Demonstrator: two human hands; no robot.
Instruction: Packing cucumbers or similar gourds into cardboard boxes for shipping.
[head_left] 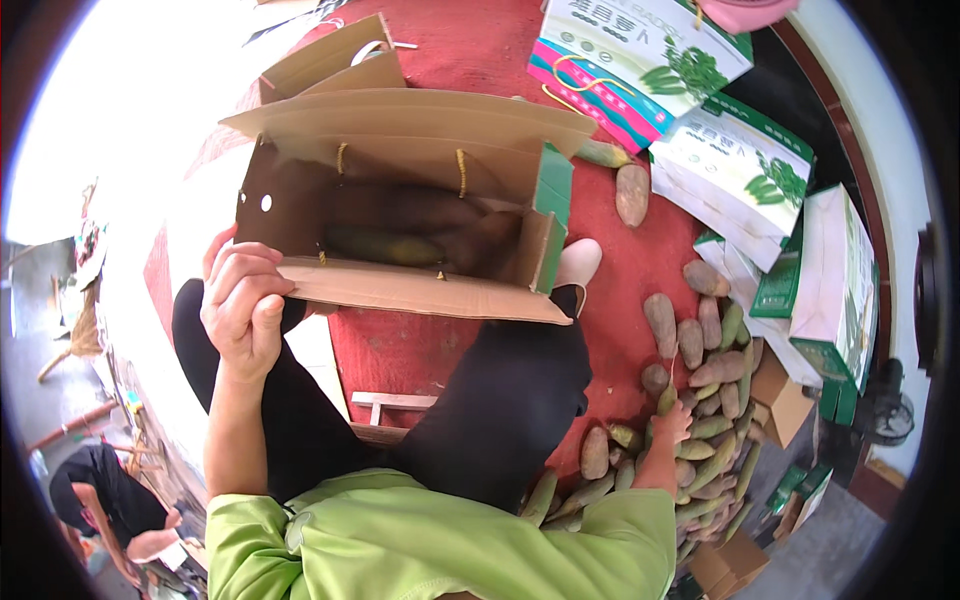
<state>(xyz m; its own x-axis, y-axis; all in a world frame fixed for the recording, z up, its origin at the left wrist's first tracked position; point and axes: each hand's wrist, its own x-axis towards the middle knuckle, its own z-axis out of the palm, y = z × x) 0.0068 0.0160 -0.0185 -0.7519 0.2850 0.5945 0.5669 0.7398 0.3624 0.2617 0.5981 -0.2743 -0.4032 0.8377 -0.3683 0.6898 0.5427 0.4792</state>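
Note:
An open cardboard box (430, 295) with yellow cord handles is tilted towards me in front of my knees. My left hand (245, 300) is closed on its near left corner, the fingers hooked over the edge. Inside, in shadow, lies a green radish (385, 246) beside darker long shapes that are hard to make out. To my right, my right hand (672, 425) reaches into a pile of green and brownish radishes (712, 455). Its fingers are closed round a green radish (667, 400) with a thin root pointing up; the palm side is hidden.
Printed white and green gift boxes (735, 170) stand at the far right, one with a pink thing on top. Another open carton (335, 60) sits behind mine. Loose radishes (632, 195) lie on the red mat (470, 50). At far left another person (100, 500) bends over.

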